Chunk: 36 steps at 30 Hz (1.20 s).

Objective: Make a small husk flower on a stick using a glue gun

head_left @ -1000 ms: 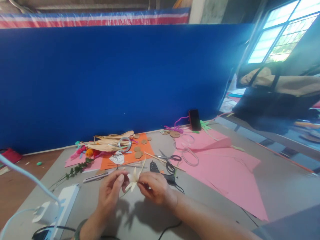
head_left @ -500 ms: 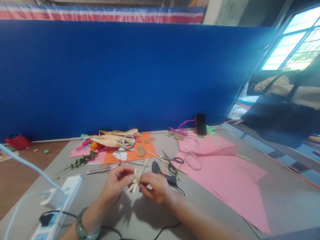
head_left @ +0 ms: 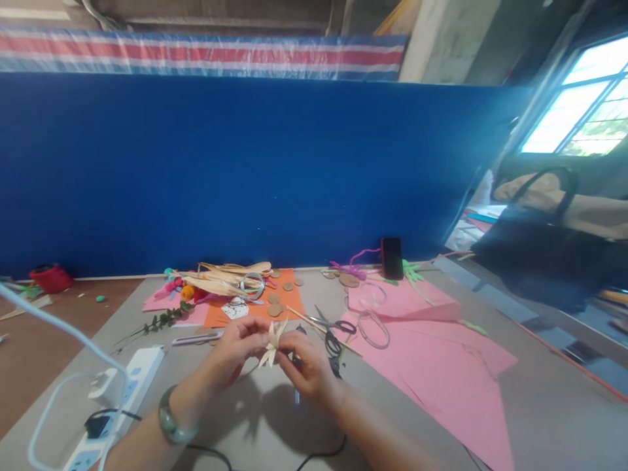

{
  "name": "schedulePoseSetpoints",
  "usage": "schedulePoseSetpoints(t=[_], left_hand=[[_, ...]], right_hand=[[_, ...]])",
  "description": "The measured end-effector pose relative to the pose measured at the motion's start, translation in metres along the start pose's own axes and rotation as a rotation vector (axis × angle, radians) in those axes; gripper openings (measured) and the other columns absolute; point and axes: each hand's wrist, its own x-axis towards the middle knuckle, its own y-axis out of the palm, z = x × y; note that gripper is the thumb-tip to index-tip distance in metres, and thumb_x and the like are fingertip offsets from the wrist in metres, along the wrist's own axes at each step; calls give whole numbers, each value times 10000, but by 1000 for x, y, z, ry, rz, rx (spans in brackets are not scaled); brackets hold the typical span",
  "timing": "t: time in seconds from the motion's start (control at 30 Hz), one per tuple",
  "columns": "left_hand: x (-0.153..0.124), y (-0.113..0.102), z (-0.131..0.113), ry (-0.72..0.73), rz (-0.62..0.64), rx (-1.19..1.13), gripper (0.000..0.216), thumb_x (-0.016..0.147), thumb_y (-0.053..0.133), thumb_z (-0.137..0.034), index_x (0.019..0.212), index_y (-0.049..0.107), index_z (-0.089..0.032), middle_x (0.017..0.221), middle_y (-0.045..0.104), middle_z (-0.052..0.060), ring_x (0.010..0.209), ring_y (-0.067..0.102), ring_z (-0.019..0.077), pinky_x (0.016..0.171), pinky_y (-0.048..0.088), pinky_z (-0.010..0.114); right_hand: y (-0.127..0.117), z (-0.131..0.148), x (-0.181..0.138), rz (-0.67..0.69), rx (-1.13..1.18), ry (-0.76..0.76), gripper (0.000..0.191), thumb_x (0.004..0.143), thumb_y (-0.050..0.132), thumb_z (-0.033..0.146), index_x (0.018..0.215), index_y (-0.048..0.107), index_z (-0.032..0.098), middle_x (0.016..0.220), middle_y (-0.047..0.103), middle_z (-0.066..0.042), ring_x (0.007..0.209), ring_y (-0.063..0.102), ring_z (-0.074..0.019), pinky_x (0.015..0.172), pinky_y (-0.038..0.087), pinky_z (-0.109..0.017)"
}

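A small cream flower [head_left: 270, 345] made of pointed, husk-like strips is held up above the grey table between both hands. My left hand [head_left: 234, 350] pinches it from the left, with a green bangle [head_left: 173, 418] on that wrist. From the other side, the thumb and fingers of my right hand [head_left: 309, 363] close on its petals. A black glue gun [head_left: 335, 367] lies mostly hidden behind the right hand. Black-handled scissors [head_left: 334, 341] and a thin wooden stick [head_left: 307, 318] rest just beyond. A utility knife [head_left: 196, 338] lies to the left of the hands.
Dried tan strips [head_left: 220, 280] and a tape roll [head_left: 252, 286] lie near orange paper [head_left: 216, 316]. Pink sheets [head_left: 436, 373] cover the right side. A phone [head_left: 391, 258] leans on the blue partition [head_left: 275, 163]. A power strip [head_left: 135, 386] with cables sits at left.
My view has tilted upward a little. Both hands still hold the flower, which has turned so its petals spread more toward me. The right hand now covers more of the glue gun.
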Motion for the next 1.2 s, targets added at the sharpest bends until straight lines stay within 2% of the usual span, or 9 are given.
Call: schedulePoseSetpoints(t=[0.17,0.27,0.4,0.57,0.67,0.77,0.87,1.0,1.2], left_hand=[[5,4,-5,-19,18,-15,164,639,764,-231,757,689,-146,647,650,21,552,573,116,521,427,212],[8,1,-9,-51,2,-7,228,717,715,-363,722,676,-139,616,623,21,531,564,117,493,419,213],[5,-14,-4,-74,-113,132,318,719,715,-435,830,697,-137,649,621,11,552,571,116,506,435,213],[-29,-32,23,-70,-85,440,332,687,742,-421,842,700,-129,678,642,24,606,600,142,568,483,247],[-54,-32,42,-77,-57,560,357,647,747,-424,830,705,-121,625,635,27,577,591,159,536,481,266],[-66,-29,49,-67,-47,590,354,629,744,-419,817,700,-123,607,637,26,560,592,164,526,488,278],[-63,-28,41,-13,-41,564,330,647,736,-405,826,694,-131,613,642,22,573,604,161,539,501,277],[-40,-29,24,57,-72,506,301,644,745,-380,803,683,-133,608,640,13,537,607,147,519,500,267],[9,-24,14,266,-119,348,273,685,728,-386,765,659,-134,548,606,-12,458,549,110,472,458,239]], right_hand=[[-2,-1,6,-9,-54,56,90,903,521,161,907,608,183,814,672,-68,761,622,-171,700,504,-287],[-6,4,13,-3,-79,113,124,913,520,191,827,610,185,759,664,-47,708,611,-158,689,488,-276],[-27,6,25,13,-100,143,91,902,537,200,857,612,176,729,663,-29,675,609,-146,684,485,-263],[-68,12,34,-22,-121,116,79,885,558,205,848,607,155,695,639,-19,633,620,-131,639,491,-246],[-79,20,33,-77,-65,152,84,884,561,218,868,601,145,708,640,-21,618,650,-128,625,503,-239],[-74,25,30,-99,-52,156,80,878,561,210,878,601,140,719,644,-27,615,659,-132,610,503,-236],[-57,25,28,-87,-92,125,75,869,557,195,865,612,143,758,652,-40,629,643,-131,617,500,-241],[-29,14,34,-28,-93,71,103,882,552,228,861,624,156,734,651,-36,662,626,-143,654,504,-259],[2,-14,42,-134,-56,100,121,903,544,254,878,614,158,727,648,-41,665,626,-154,680,512,-282]])
